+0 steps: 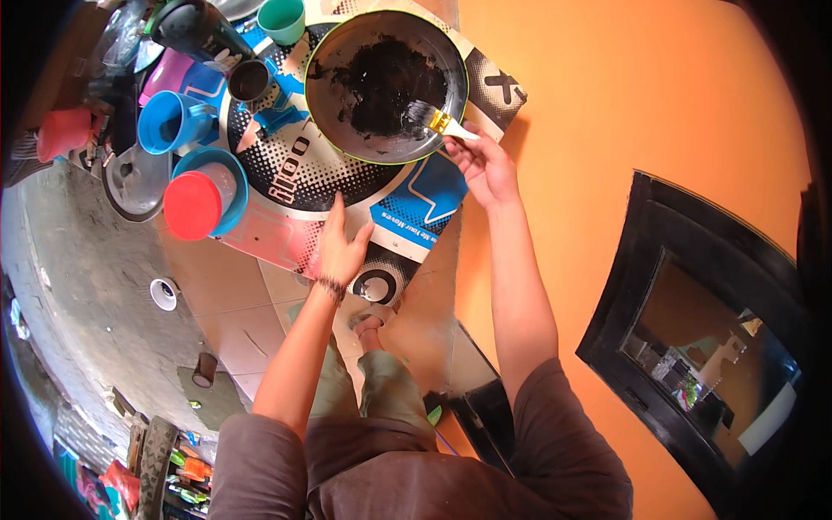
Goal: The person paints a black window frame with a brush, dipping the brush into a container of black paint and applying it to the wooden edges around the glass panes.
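My right hand [485,165] grips a paintbrush [438,120] by its pale handle; its dark bristles dip into black paint inside a round metal basin [381,143] with a green rim. My left hand [341,247] rests flat, fingers apart, on a printed blue, black and white sheet [416,204] spread under the basin. The basin sits at the sheet's far end, next to the orange wall.
To the left stand a blue tub with a red lid [195,204], a blue jug [173,121], a green cup [282,17] and a dark cup [249,80]. An orange wall [624,104] with a black-framed window [693,321] fills the right side.
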Tool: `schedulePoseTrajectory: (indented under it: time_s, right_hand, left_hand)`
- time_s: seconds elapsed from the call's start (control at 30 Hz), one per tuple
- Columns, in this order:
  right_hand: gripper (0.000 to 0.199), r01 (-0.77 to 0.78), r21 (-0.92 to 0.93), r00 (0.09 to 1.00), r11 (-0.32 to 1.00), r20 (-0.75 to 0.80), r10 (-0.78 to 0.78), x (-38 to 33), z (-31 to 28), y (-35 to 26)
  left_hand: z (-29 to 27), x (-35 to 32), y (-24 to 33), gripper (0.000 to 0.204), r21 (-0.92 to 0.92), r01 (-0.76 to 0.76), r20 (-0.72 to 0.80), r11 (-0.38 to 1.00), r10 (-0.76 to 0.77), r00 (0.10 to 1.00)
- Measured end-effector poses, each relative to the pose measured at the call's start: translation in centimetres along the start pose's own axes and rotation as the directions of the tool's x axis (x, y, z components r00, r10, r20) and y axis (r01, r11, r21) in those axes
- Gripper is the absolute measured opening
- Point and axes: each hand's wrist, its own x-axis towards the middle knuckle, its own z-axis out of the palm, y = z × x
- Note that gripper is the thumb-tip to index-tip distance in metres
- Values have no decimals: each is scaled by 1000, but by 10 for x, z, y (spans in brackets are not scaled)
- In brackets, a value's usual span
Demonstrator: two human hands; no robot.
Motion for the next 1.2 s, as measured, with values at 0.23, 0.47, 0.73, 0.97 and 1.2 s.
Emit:
schedulePoseTrajectory:
  time_s: [0.23,0.47,0.73,0.97,1.2]
  right_hand:
    - [28,-157,745,944,648,306,-123,-63,4,5]
    - [25,-249,884,816,396,411,-406,-181,33,-35]
    - [17,215,876,852,433,49,-522,-393,-65,-46]
    - [17,565,796,702,218,-324,-635,-567,-130,8]
    - [18,669,742,617,-30,-578,-534,-659,-130,88]
  left_hand:
    - [-47,-110,-28,64,139,279,82,950,-292,953]
    - [-47,-152,-42,42,146,175,251,974,-207,946]
    - [-64,-135,41,24,265,-80,474,961,-57,879]
    - [-47,-129,78,50,394,-520,552,758,258,793]
    - [43,-226,136,24,158,-536,700,830,289,653]
